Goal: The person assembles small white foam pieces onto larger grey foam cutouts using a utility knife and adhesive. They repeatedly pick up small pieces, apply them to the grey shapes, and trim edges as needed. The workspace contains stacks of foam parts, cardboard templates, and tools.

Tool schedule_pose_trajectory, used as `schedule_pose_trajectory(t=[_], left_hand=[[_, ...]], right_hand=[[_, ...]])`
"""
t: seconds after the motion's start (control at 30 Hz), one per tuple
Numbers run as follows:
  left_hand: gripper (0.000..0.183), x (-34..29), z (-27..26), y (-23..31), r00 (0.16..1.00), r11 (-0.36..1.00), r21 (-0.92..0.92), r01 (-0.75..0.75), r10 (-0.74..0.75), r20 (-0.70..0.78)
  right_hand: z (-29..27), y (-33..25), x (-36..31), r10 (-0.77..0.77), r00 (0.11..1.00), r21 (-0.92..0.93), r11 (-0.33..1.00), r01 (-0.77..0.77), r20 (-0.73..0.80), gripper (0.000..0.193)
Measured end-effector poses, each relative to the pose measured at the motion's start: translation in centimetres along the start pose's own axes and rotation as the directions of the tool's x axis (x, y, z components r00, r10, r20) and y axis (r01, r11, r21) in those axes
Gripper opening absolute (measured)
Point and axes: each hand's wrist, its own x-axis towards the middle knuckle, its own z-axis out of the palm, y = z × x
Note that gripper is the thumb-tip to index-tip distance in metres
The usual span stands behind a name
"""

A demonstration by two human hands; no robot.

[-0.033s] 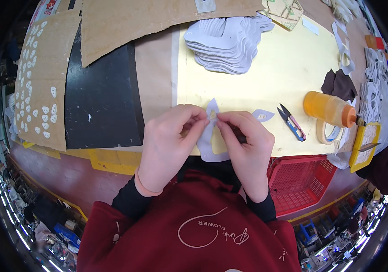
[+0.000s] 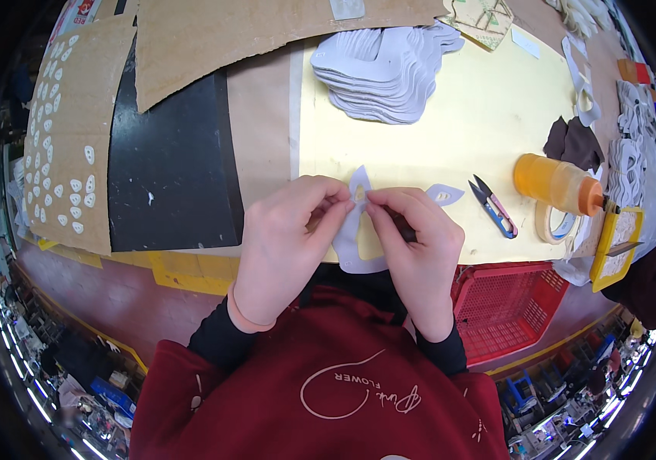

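While both hands work close together over the near edge of the table (image 2: pixel 481 123), a pale lilac cut piece (image 2: pixel 349 244) is held between them. Its slotted, pointed tip stands up between the fingertips, aimed toward the far side; its wide lower part reaches down to the near edge. A small cream oval shows at the slot.

Left hand (image 2: pixel 282 234): thumb and forefinger pinched on the left margin of the tip; remaining fingers curled, partly hidden. Right hand (image 2: pixel 422 241): thumb and forefinger at the right margin, just beside the left fingertips. Whether the fingertips of the two hands touch, cannot tell. Beyond the right hand a second pointed, slotted tip (image 2: pixel 448 189) lies on the table; its join to the held piece is covered.

To the right, near the same edge: thread snips (image 2: pixel 489 204), blades apart; then an orange bottle (image 2: pixel 546 182) on its side, a tape roll (image 2: pixel 544 224) by it, and dark fabric scraps (image 2: pixel 575 146) behind. At the table's right near corner, a yellow tray (image 2: pixel 598 280) with a blade across it.

Toward the far side: a stack of lilac pieces (image 2: pixel 378 80). To the left: a black board (image 2: pixel 174 169), then cardboard (image 2: pixel 101 77) at the left edge, dotted with small white slotted ovals (image 2: pixel 90 156). Below the near edge, right: a red basket (image 2: pixel 496 274).
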Motion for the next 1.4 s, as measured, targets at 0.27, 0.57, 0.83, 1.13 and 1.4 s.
schedule_pose_trajectory(t=[0.27,0.57,0.83,1.13,1.4], left_hand=[[0.011,0.09,-0.01,0.10,0.997,0.996,0.041,-0.076,0.076,0.016],[0.016,0.07,0.47,0.29,0.998,0.999,0.013,-0.047,0.048,-0.045],[0.018,0.06,0.70,0.21,0.996,0.998,0.039,-0.053,0.056,-0.071],[0.015,0.47,0.34,-0.12,0.992,0.990,0.075,-0.117,0.120,-0.035],[0.018,0.49,0.44,0.16,0.995,0.994,0.074,-0.078,0.082,-0.057]], right_hand=[[0.12,-0.30,0.22,0.001,1.000,-0.015,1.000,-0.001,0.008,0.010],[0.15,-0.34,0.32,0.035,0.999,-0.022,0.999,-0.034,0.019,0.010],[0.15,-0.41,0.24,0.048,0.999,-0.035,0.998,-0.048,0.014,0.010],[0.15,-0.50,0.35,0.045,0.999,-0.031,0.999,-0.044,0.028,0.011],[0.09,-0.24,0.45,0.027,0.999,-0.012,1.000,-0.027,0.037,0.012]])
